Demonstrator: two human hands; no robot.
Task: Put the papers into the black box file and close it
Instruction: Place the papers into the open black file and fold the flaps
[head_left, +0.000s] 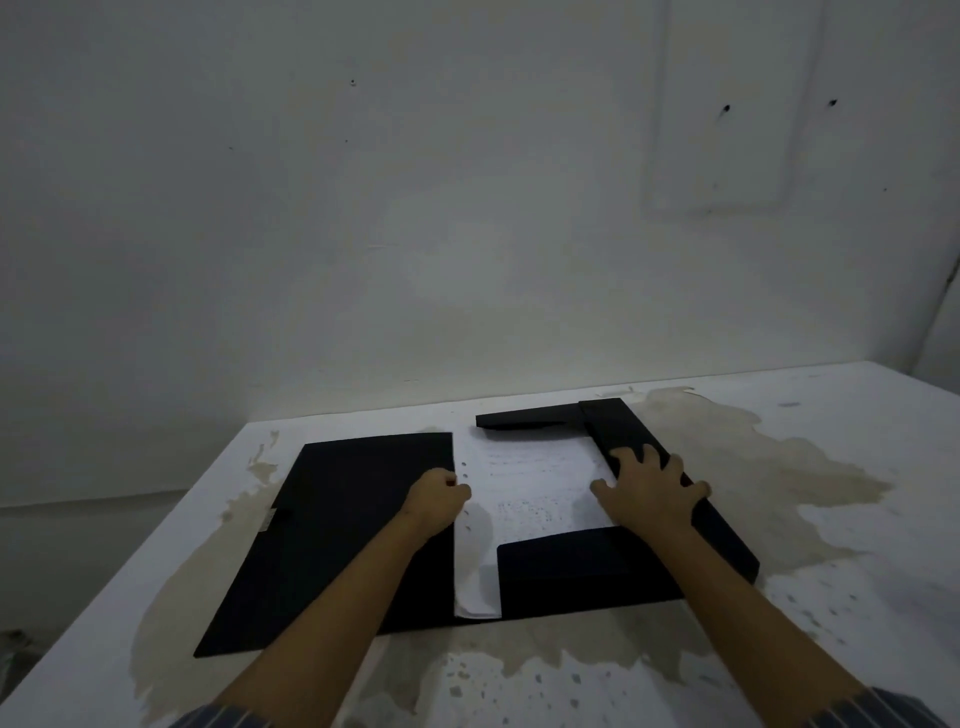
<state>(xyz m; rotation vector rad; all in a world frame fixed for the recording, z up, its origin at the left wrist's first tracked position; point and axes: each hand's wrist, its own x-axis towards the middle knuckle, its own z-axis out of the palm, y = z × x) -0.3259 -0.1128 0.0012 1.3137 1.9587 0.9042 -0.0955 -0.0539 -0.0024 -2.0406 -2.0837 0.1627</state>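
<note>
The black box file (337, 530) lies open flat on the white table, its cover spread out to the left. White printed papers (530, 483) with punched holes lie in its right half, between a far flap (524, 417), a near flap (576, 566) and a long right flap (722, 525). My left hand (435, 496) is curled into a fist at the papers' left edge, where the cover meets them. My right hand (652, 486) rests with fingers spread on the right flap, thumb on the papers.
The table (831, 597) is white with large beige stains around the file. A plain white wall stands right behind it. The table's left edge (130, 566) drops off to a dark floor area.
</note>
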